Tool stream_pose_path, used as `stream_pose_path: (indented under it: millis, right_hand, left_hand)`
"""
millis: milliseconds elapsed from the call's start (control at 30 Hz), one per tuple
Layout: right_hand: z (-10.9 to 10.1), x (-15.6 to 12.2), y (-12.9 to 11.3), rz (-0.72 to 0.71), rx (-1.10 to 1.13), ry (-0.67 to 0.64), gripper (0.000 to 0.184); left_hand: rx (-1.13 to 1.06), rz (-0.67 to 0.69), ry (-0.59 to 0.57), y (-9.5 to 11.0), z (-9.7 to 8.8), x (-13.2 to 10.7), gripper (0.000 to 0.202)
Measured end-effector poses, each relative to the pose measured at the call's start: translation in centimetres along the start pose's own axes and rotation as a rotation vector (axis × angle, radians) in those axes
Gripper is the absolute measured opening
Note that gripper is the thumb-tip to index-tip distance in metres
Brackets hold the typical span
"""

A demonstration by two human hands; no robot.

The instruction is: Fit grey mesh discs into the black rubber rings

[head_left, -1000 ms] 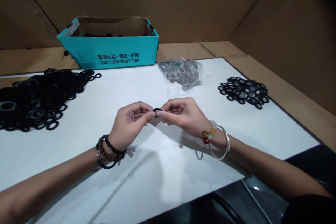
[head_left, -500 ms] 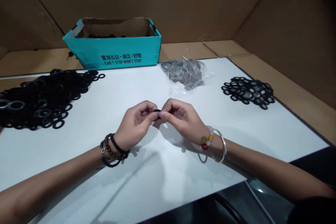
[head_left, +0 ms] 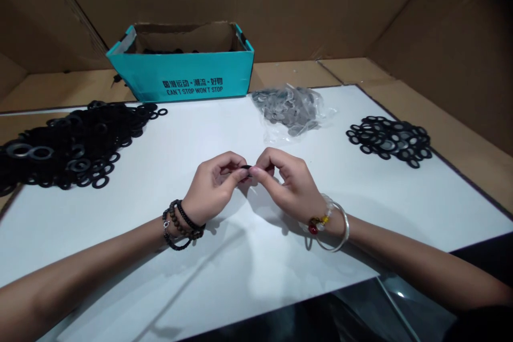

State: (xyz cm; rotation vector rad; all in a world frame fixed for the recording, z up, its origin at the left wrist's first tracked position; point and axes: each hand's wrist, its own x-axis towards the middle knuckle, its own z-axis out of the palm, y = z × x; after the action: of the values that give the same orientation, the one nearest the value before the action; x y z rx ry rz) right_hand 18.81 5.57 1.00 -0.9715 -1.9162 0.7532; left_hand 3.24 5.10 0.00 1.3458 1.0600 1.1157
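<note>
My left hand point(head_left: 214, 184) and my right hand point(head_left: 286, 179) meet above the middle of the white board point(head_left: 168, 208). Both pinch one small black ring point(head_left: 247, 166) between thumbs and fingertips, and most of the ring is hidden by the fingers. Dark bead bracelets circle my left wrist. A silver bangle and a bead string hang on my right wrist.
A large heap of black rings point(head_left: 60, 144) lies at the left. A smaller pile of black rings point(head_left: 388, 139) lies at the right. A clear bag of grey rings point(head_left: 290, 109) sits behind my hands. A teal cardboard box point(head_left: 188, 77) stands at the back. Brown cardboard walls surround the board.
The hands have stayed pinched together on the ring, with the fingers shifting slightly. The view has drifted a little, so everything sits slightly further right.
</note>
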Motion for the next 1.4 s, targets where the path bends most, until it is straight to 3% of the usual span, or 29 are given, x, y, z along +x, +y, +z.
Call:
stream_pose_path:
  millis: [133,267,400,733,833,1067,1233,1400]
  right_hand:
    - [0.2,-0.2,0.1,0.107,0.026,-0.035,0.019]
    - [0.3,-0.2,0.8,0.211,0.078,-0.08,0.021]
    - [0.1,0.0,1.3,0.161,0.039,-0.112,0.019]
    - [0.2,-0.3,0.6,0.031,-0.119,-0.092,0.018]
    - [0.3,-0.4,0.7,0.065,-0.106,-0.1,0.018]
    - [0.5,0.0,1.9,0.304,0.236,-0.124,0.03]
    - [0.4,0.7,2.5,0.353,0.427,-0.131,0.041]
    - [0.2,0.9,2.6,0.366,0.471,-0.178,0.041]
  left_hand:
    - [-0.038,0.01,0.065,-0.2,-0.1,-0.1,0.006]
    - [-0.126,-0.087,-0.006,-0.5,-0.3,0.0,0.013]
    - [-0.087,-0.116,-0.049,-0.5,-0.5,0.3,0.015]
    - [0.17,0.028,0.038,-0.1,-0.6,0.0,0.008]
    - [0.179,0.025,0.047,-0.2,-0.6,0.1,0.008]
    - [-0.134,-0.233,-0.036,-0.3,-0.8,0.5,0.023]
    - [-0.223,-0.276,-0.035,-0.5,-1.2,0.8,0.027]
    - [-0.226,-0.296,-0.051,-0.5,-1.4,0.8,0.023]
